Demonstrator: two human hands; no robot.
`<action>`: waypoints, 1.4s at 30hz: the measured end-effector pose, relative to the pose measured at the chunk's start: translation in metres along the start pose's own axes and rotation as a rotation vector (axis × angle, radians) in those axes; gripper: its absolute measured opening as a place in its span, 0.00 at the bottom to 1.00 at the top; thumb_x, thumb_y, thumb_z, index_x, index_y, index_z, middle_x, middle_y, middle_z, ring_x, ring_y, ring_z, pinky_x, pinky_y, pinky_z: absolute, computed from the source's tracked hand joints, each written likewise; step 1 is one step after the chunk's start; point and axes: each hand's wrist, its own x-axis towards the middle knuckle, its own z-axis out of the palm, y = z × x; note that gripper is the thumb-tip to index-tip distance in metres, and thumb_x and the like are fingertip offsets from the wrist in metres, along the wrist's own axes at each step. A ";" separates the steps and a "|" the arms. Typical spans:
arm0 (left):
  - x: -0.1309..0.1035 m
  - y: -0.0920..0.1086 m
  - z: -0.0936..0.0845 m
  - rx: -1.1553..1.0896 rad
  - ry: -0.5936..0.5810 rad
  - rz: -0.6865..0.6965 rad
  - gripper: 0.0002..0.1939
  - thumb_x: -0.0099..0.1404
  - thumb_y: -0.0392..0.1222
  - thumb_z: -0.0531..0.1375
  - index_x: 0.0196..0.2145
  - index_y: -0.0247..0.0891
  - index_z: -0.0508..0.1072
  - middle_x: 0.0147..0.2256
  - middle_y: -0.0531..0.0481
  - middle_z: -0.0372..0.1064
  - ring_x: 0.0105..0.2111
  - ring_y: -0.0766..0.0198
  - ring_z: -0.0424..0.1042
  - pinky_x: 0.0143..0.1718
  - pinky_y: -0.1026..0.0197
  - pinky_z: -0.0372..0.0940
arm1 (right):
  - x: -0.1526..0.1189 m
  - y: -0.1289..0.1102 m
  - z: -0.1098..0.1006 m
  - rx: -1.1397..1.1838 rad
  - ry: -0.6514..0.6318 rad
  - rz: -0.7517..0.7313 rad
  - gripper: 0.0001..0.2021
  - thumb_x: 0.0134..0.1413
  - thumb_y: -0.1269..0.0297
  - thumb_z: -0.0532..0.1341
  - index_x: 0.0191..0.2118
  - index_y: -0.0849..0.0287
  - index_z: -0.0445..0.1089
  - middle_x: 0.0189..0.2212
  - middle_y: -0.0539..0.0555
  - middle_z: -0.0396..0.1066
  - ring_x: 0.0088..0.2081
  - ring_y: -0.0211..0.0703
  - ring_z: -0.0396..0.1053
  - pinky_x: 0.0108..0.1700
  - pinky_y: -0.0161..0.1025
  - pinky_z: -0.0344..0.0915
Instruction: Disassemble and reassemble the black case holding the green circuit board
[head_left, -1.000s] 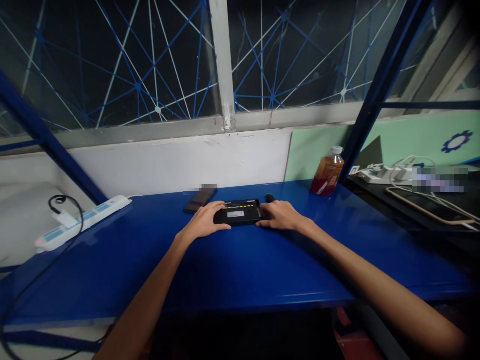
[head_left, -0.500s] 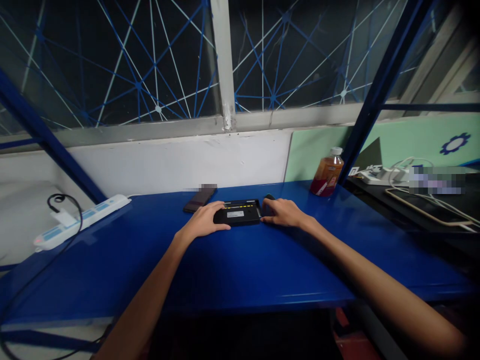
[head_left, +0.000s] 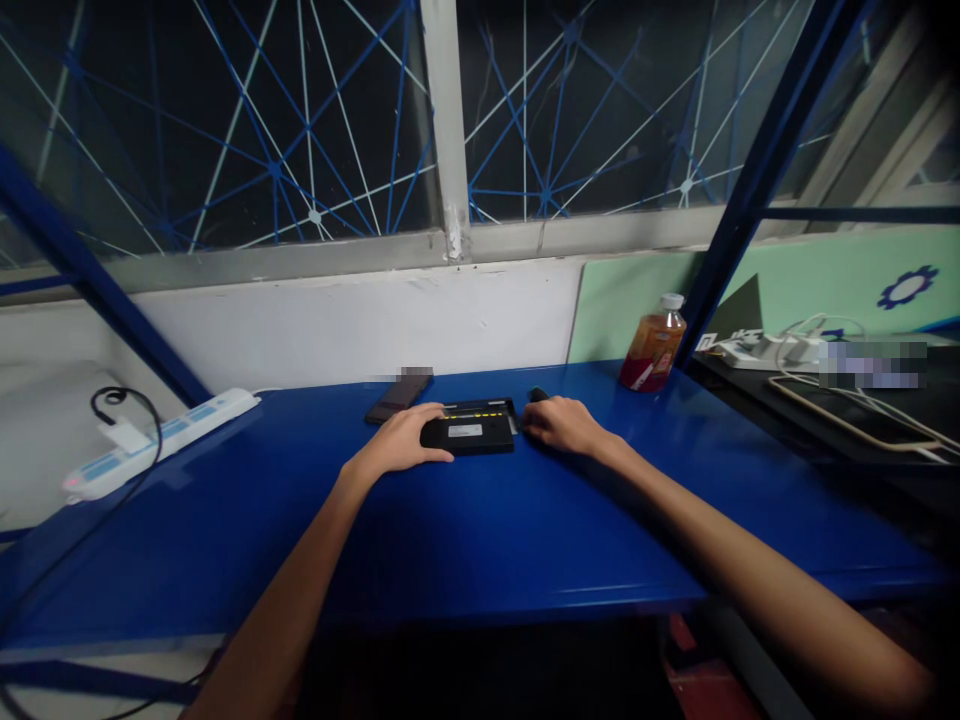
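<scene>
**Holding a flat black rectangular case [head_left: 487, 437] at one end with the left hand [head_left: 405, 440]**

Gripping the case's left end, with fingers over the far side and thumb along the near side. At the opposite end, keeping the right hand [head_left: 564, 425] close, fingers curled; cannot tell whether touching the case. Just beyond those fingers, showing part of a small dark object with a greenish tip [head_left: 535, 393]; cannot tell whether held.

On the case, between the two hands, carrying a small white rectangular label [head_left: 465, 431] with faint print, too small to read. Beyond the label, showing a row of short yellow marks [head_left: 491, 415] and, along the far rim, a thin pale strip. Looking recessed along the far side, plain and matte black nearer the body, with a pale sliver at the right end. Lying flat on the glossy blue tabletop [head_left: 480, 540].

Beyond the left hand, lying at a slant: a dark smartphone [head_left: 399, 396]. Well to the left of the grip: a white and light-blue power strip [head_left: 172, 437] with a black cable plugged in and a reddish light at its near end. Beyond and to the right of the right hand, standing upright: a clear plastic bottle [head_left: 654, 350] with a white cap, amber and red in colour, bearing printing too small to read. Farther right, bearing a dark gear emblem: a pale green panel [head_left: 825, 270]. Below it, showing white characters [head_left: 739, 340], partly hidden and not legible.
</scene>
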 end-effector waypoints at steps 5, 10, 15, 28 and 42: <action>-0.001 0.001 -0.002 -0.019 -0.013 0.007 0.35 0.52 0.63 0.62 0.53 0.40 0.66 0.59 0.44 0.58 0.56 0.47 0.61 0.56 0.48 0.57 | 0.000 0.002 -0.001 -0.005 0.063 0.021 0.12 0.59 0.62 0.52 0.40 0.55 0.72 0.34 0.57 0.75 0.33 0.46 0.71 0.27 0.37 0.50; -0.001 0.000 0.000 -0.015 0.005 0.012 0.36 0.51 0.63 0.63 0.52 0.39 0.67 0.59 0.43 0.59 0.57 0.48 0.60 0.57 0.48 0.56 | 0.000 -0.004 -0.002 0.111 0.162 -0.016 0.14 0.62 0.58 0.51 0.45 0.54 0.69 0.36 0.55 0.75 0.36 0.46 0.71 0.29 0.36 0.53; -0.001 0.000 0.004 -0.014 0.008 -0.007 0.36 0.52 0.64 0.62 0.53 0.41 0.66 0.60 0.43 0.56 0.57 0.47 0.58 0.57 0.47 0.55 | 0.003 -0.013 0.008 0.106 0.206 -0.070 0.12 0.61 0.62 0.52 0.46 0.55 0.68 0.39 0.54 0.74 0.38 0.44 0.69 0.32 0.35 0.54; -0.001 0.008 0.002 -0.012 -0.036 -0.032 0.36 0.47 0.66 0.63 0.50 0.45 0.67 0.59 0.45 0.54 0.56 0.45 0.59 0.55 0.45 0.56 | 0.002 -0.012 0.004 0.250 0.111 -0.107 0.11 0.58 0.57 0.55 0.39 0.57 0.69 0.33 0.54 0.74 0.33 0.42 0.69 0.32 0.35 0.56; -0.008 0.011 -0.014 0.042 -0.109 -0.044 0.37 0.42 0.65 0.66 0.47 0.46 0.69 0.51 0.43 0.65 0.55 0.42 0.59 0.52 0.44 0.57 | -0.005 -0.026 -0.006 0.292 0.071 -0.160 0.23 0.51 0.41 0.57 0.34 0.59 0.69 0.27 0.53 0.72 0.27 0.39 0.67 0.27 0.35 0.52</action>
